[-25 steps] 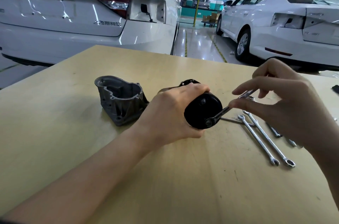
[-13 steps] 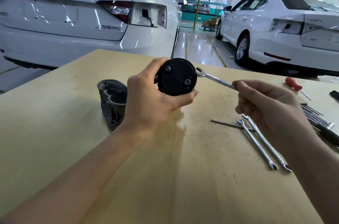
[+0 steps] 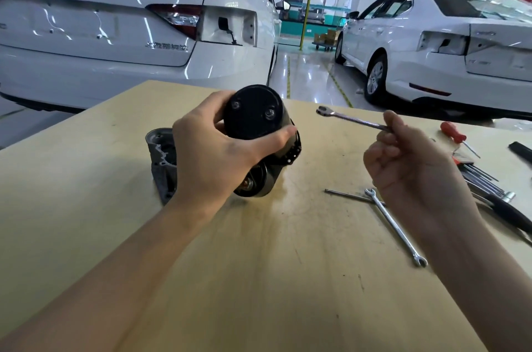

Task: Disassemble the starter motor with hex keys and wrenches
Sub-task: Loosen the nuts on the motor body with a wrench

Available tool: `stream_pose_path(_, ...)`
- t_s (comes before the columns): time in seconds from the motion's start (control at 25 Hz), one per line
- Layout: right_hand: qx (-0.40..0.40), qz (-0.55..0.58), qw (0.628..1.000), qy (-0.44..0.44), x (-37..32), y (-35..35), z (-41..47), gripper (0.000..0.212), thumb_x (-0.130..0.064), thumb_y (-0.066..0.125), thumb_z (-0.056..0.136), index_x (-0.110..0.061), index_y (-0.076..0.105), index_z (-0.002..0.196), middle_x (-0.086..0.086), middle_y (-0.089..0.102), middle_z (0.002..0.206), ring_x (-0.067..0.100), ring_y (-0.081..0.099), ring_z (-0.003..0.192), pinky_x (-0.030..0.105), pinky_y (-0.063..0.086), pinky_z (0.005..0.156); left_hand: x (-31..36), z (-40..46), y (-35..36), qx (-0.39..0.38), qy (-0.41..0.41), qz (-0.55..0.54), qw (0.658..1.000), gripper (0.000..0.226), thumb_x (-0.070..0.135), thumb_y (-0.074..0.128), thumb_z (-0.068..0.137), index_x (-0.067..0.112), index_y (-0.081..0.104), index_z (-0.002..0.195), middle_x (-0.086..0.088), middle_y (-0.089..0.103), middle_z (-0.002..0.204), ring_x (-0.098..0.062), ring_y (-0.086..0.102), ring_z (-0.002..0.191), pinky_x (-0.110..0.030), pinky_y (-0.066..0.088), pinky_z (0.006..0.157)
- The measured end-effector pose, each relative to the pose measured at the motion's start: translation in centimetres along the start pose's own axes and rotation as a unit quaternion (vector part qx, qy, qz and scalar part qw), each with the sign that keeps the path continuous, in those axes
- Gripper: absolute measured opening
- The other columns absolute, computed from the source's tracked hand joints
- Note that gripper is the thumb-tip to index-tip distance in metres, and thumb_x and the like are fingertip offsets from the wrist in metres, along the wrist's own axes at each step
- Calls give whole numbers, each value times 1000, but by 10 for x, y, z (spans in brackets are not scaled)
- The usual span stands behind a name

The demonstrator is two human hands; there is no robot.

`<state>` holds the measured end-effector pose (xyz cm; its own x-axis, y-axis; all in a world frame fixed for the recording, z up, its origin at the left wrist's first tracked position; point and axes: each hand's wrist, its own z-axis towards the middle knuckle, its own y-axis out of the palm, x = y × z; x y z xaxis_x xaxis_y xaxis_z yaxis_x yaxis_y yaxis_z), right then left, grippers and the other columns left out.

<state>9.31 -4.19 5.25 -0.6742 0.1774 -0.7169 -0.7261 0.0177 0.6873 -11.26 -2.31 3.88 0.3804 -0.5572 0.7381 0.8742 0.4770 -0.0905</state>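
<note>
Nearest me, at about 4 o'clock on the wooden table (image 3: pixel 259 279), a spare combination wrench (image 3: pixel 394 229) lies flat, its long axis running from 11 o'clock down to 5 o'clock, crossing a thin metal rod (image 3: pixel 345 195) at its far end.

My left hand (image 3: pixel 213 158) grips the black starter motor body (image 3: pixel 254 121) near the table's centre, thumb curled across its near side and fingers round the far side. The motor is tilted up, long axis running from low and near to high and far, its round black end cap with two bolt heads turned towards me and slightly upward; the lower end sits close to the table.

My right hand (image 3: pixel 403 161), at 3 o'clock, is closed round the shank of a wrench (image 3: pixel 352 119), whose open jaw end points to 10 o'clock, apart from the motor.

Behind my left hand, at 9 o'clock of the motor, stands the grey cast housing (image 3: pixel 161 161).

Farther right lie hex keys (image 3: pixel 480 176) and a red-handled screwdriver (image 3: pixel 453 132). Beyond the table stand two white cars (image 3: pixel 115 35).
</note>
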Motion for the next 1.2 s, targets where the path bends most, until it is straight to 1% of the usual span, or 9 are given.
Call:
stream_pose_path(0.2,-75,-169,979,-83,17,-2,-2,34,-30,36,102,-15,66,94,8,75,90,21,72,90,30,57,75,-2,0,5,-2,-3,21,1000,62,64,79,48,27,59,94,21,63,84,9,60,78,-6,47,66)
stream_pose_path(0.32,-145,-399,884,-195,46,0,-15,21,-28,37,100,-20,54,90,-1,72,104,13,66,101,30,51,84,-4,-2,10,8,-19,11,1000,64,53,86,52,21,50,95,15,60,86,7,58,78,-7,44,67)
stream_pose_path(0.44,-212,-482,824,-208,68,7,-21,9,-20,48,95,-25,44,89,-6,65,103,13,57,92,23,43,76,-4,-4,15,6,-55,-45,997,66,39,89,62,19,42,103,13,57,94,7,58,84,-14,49,77)
stream_pose_path(0.56,-231,-454,835,-208,79,20,-15,17,-15,58,89,-17,41,89,-25,61,105,0,57,95,29,50,83,-6,-1,12,-5,-95,-97,991,78,32,89,65,21,40,124,4,56,116,-1,59,104,-27,49,96)
stream_pose_path(0.72,-239,-406,860,-199,78,27,0,28,-11,67,81,-17,40,86,0,47,146,1,34,138,47,46,101,-3,-4,12,-70,-108,-181,975,90,16,85,69,27,30,140,-7,62,119,-11,64,108,-31,50,99)
stream_pose_path(0.88,-228,-493,798,-262,68,39,13,42,-12,73,68,-31,40,85,-5,55,138,2,58,115,38,51,92,-1,-15,22,-8,-104,-163,981,57,24,84,73,24,49,119,11,64,103,4,64,92,-14,51,81)
stream_pose_path(1.0,-300,-553,724,-283,51,50,27,45,-10,73,63,-32,37,79,-20,66,102,3,62,84,29,50,71,-5,-22,23,0,-140,-189,972,48,33,78,77,18,50,113,11,65,93,3,66,83,-15,51,71)
stream_pose_path(1.08,-360,-556,710,-240,32,45,36,39,-4,71,64,-19,37,74,-13,60,79,10,50,68,29,39,60,-6,-31,28,-36,-130,-202,970,51,31,77,80,18,45,118,10,64,100,0,66,92,-18,52,78)
stream_pose_path(1.2,-407,-577,683,-187,4,37,41,41,14,74,67,-9,41,73,5,58,81,15,54,78,30,42,68,-7,-40,35,-105,-86,-193,972,50,29,73,77,28,41,116,18,64,105,0,62,101,-24,52,87)
